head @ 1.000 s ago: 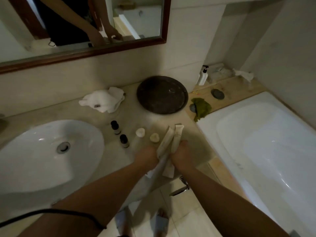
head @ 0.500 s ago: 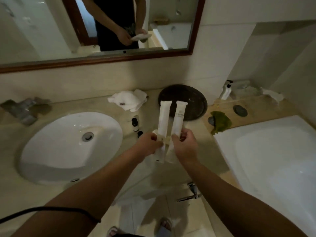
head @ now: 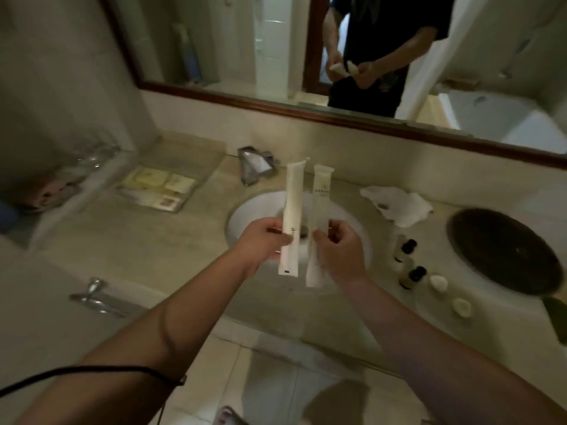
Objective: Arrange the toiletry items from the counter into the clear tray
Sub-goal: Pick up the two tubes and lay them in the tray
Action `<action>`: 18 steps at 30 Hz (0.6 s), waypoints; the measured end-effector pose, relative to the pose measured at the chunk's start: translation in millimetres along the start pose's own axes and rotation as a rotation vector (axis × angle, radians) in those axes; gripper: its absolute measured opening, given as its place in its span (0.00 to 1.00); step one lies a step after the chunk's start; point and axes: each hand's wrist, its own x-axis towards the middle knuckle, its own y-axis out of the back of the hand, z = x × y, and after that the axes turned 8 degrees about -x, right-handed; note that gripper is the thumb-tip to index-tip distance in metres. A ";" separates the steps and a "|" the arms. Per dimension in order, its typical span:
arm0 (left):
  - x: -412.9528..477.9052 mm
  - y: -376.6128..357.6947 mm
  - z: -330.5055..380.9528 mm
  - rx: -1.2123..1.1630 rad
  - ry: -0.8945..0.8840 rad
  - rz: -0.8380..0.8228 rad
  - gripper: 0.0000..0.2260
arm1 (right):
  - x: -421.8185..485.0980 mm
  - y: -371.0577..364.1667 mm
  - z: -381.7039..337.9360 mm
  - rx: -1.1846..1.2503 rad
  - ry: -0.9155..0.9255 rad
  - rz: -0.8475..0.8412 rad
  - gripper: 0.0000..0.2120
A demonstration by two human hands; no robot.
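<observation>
Two long white paper sachets (head: 291, 210), gathered a second ago from the beige stone counter (head: 138, 240) near the dark round dish (head: 503, 250), now ride upright above the white oval basin (head: 245, 210), split one to a hand. The left hand (head: 264, 240) pinches the left sachet low on its length. The right hand (head: 340, 253) curls thumb and fingers round the right sachet (head: 319, 216).

The view has swung left with them, bringing the clear rectangular tray (head: 184, 207) into sight at the counter's far left, well apart from the sachets; the carry looks about half made.

The tray already holds several flat cream packets (head: 150, 179) lying side by side, too blurred to identify. Right of the basin wait two small dark-capped bottles (head: 407, 250), two small round white pieces (head: 438, 283) and a crumpled white cloth (head: 395, 204), so most of the job appears to lie ahead.
</observation>
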 end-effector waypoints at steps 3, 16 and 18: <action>-5.2 65.8 3.7 -0.034 0.022 0.037 0.07 | -5.2 -62.9 -24.3 0.022 0.016 -0.099 0.08; -16.9 238.8 5.1 -0.189 0.036 0.269 0.07 | 0.6 -235.2 -81.7 -0.101 0.033 -0.364 0.05; -9.3 250.1 5.3 -0.176 0.050 0.295 0.08 | 8.2 -251.2 -83.9 -0.071 0.018 -0.405 0.05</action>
